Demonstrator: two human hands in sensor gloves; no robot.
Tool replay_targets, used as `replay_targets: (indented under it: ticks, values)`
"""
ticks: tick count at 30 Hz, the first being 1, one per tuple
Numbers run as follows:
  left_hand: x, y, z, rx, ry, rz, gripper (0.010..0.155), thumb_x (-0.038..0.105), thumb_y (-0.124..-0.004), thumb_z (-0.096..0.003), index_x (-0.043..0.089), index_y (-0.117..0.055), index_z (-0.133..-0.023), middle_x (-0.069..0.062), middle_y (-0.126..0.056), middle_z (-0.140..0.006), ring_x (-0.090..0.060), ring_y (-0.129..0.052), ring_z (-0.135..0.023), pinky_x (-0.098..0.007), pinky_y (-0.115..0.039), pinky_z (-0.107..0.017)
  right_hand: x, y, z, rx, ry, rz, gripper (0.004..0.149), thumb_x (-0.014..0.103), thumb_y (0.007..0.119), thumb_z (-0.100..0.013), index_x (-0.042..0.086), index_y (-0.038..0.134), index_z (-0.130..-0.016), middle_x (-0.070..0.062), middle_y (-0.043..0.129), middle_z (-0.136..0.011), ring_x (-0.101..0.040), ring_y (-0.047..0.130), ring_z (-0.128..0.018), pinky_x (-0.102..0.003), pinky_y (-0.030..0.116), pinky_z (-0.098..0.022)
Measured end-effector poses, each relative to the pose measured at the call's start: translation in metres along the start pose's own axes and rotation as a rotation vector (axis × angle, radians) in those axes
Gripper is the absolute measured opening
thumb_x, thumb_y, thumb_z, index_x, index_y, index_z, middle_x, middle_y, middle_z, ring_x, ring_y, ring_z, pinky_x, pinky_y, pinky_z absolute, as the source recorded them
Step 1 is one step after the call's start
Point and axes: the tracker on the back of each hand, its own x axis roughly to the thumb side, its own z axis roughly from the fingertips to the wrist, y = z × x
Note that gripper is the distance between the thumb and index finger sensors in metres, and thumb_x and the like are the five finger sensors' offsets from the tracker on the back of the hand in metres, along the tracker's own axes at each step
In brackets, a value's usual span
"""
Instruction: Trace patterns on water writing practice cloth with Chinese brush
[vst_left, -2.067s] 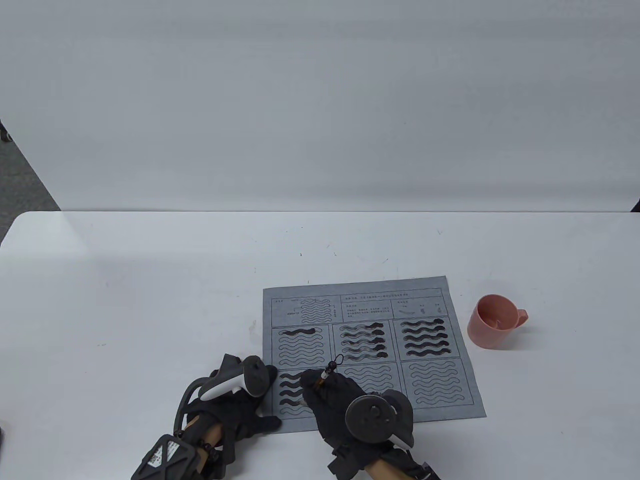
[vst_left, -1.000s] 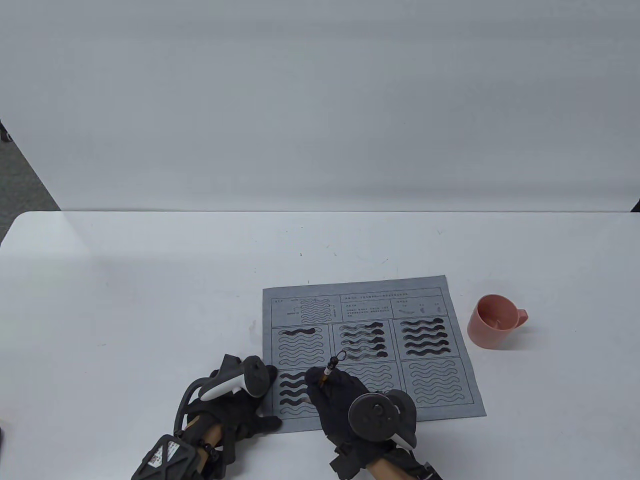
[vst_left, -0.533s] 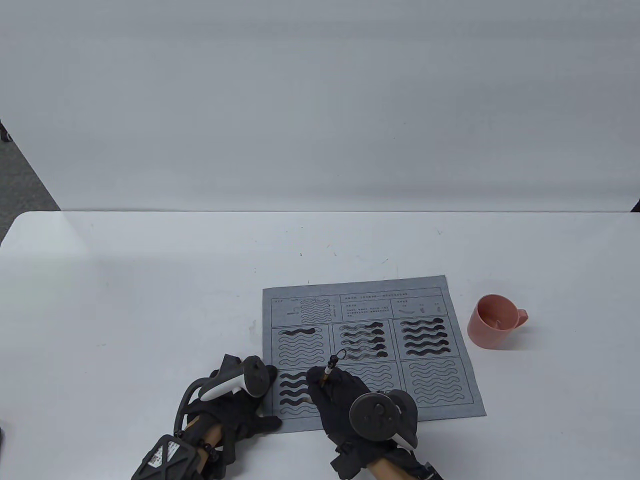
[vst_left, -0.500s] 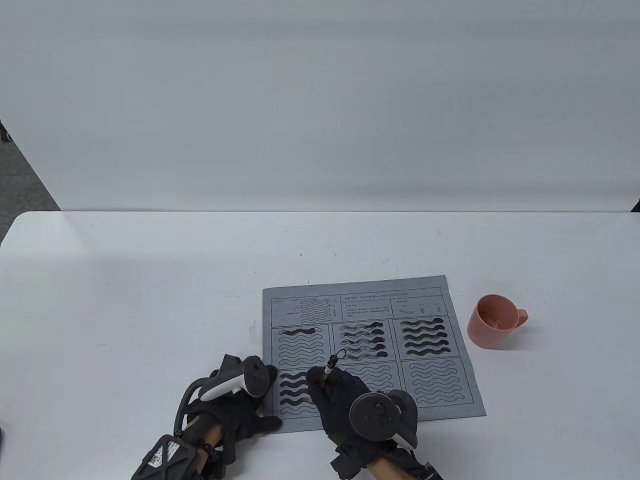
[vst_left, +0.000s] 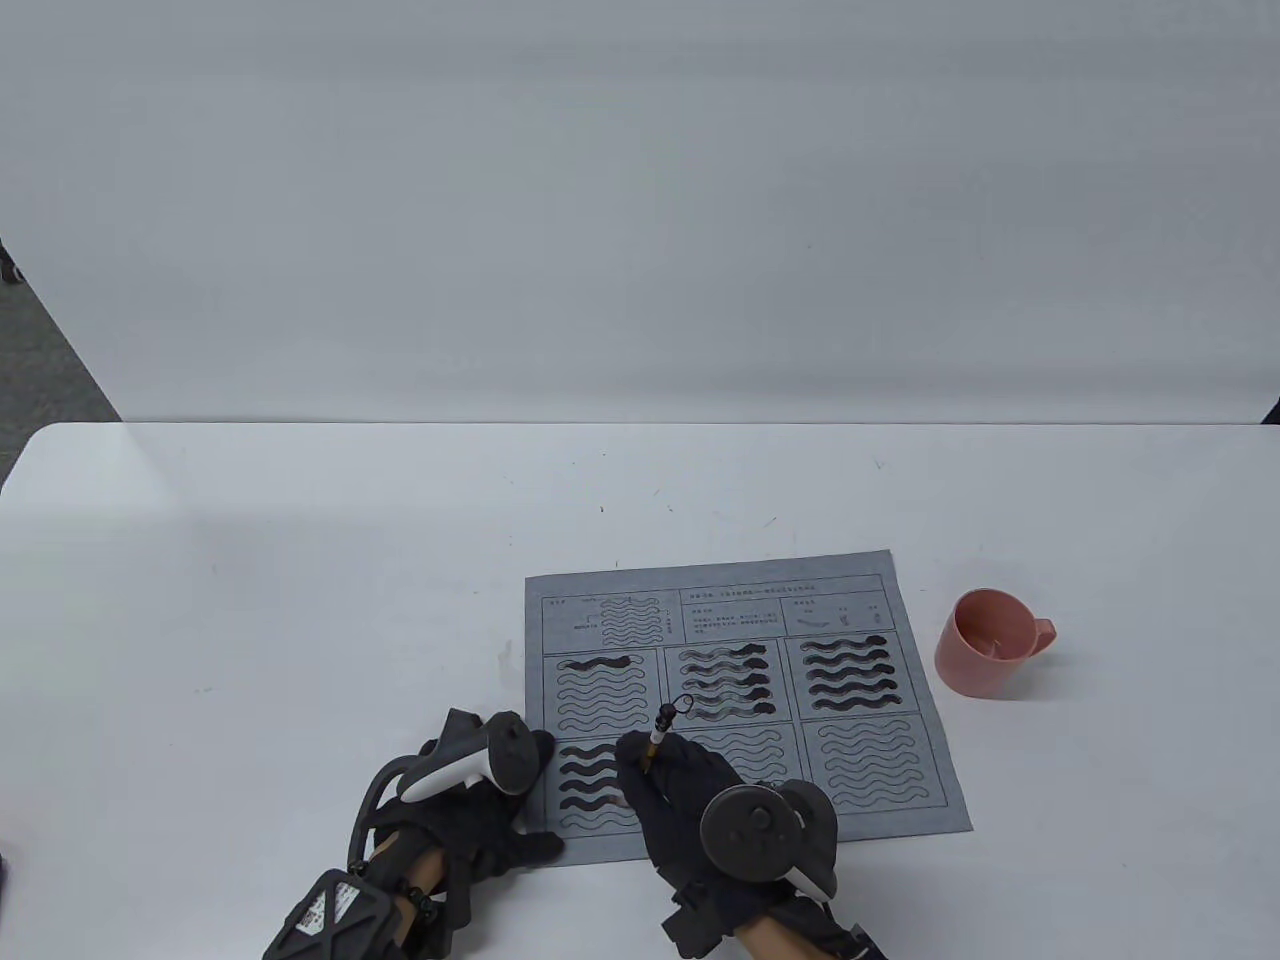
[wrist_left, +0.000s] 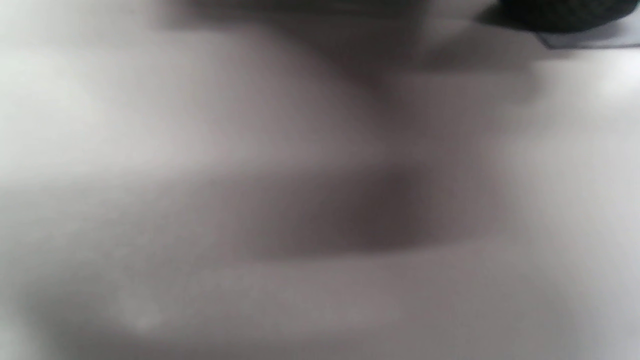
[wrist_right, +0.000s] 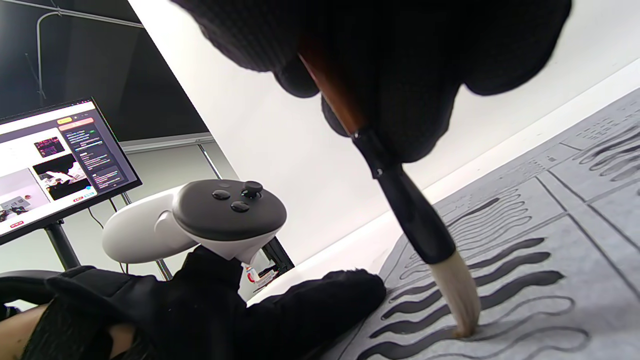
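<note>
The grey practice cloth (vst_left: 740, 690) lies on the white table with panels of wavy lines; some waves are dark and wet. My right hand (vst_left: 680, 800) grips the Chinese brush (vst_left: 655, 748) over the near left panel. In the right wrist view the brush (wrist_right: 400, 200) slants down and its pale tip (wrist_right: 457, 305) touches a wave line on the cloth (wrist_right: 575, 240). My left hand (vst_left: 480, 800) rests flat at the cloth's near left corner, fingers on its edge; it also shows in the right wrist view (wrist_right: 210, 305). The left wrist view is a blur.
A pink cup (vst_left: 990, 642) stands on the table right of the cloth. A monitor (wrist_right: 55, 160) shows at the left of the right wrist view. The white table (vst_left: 300, 600) stretches left and behind the cloth.
My right hand and the brush have crept to the right along the near left panel, and the dark wet strokes there have grown. The left hand has not moved.
</note>
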Motion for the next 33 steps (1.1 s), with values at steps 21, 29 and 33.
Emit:
replay_targets:
  ticks: [21,29,33]
  values:
    - [0.0002,-0.0005,-0.0001,0.001,-0.001,0.002,0.099,0.073,-0.059,-0.0373,0.050,0.018,-0.094,0.011,0.032,-0.101,-0.033,0.029,-0.097,-0.062,0.006,-0.073,-0.0030,-0.0042,-0.0005,-0.006,0.014,0.012,0.038,0.026,0.069,-0.055,0.008,0.073,-0.088,-0.018,0.090,-0.083,-0.039,0.097,-0.065,-0.064,0.074,-0.052]
    - [0.0001,-0.0005,-0.0001,0.001,-0.001,0.003,0.099,0.073,-0.059,-0.0372,0.050,0.018,-0.094,0.011,0.032,-0.101,-0.032,0.029,-0.096,-0.062,0.006,-0.072,-0.0045,-0.0061,-0.0008,-0.010,0.023,0.013,0.038,0.026,0.069,-0.055,0.007,0.073,-0.088,-0.018,0.090,-0.083,-0.039,0.097,-0.065,-0.064,0.074,-0.052]
    - [0.0000,-0.0004,-0.0002,0.001,-0.001,0.003,0.099,0.073,-0.059,-0.0373,0.050,0.018,-0.094,0.011,0.032,-0.101,-0.033,0.029,-0.096,-0.062,0.006,-0.072,-0.0051,-0.0069,-0.0010,-0.012,0.027,0.013,0.038,0.026,0.069,-0.055,0.007,0.073,-0.088,-0.018,0.090,-0.083,-0.039,0.097,-0.065,-0.065,0.074,-0.052]
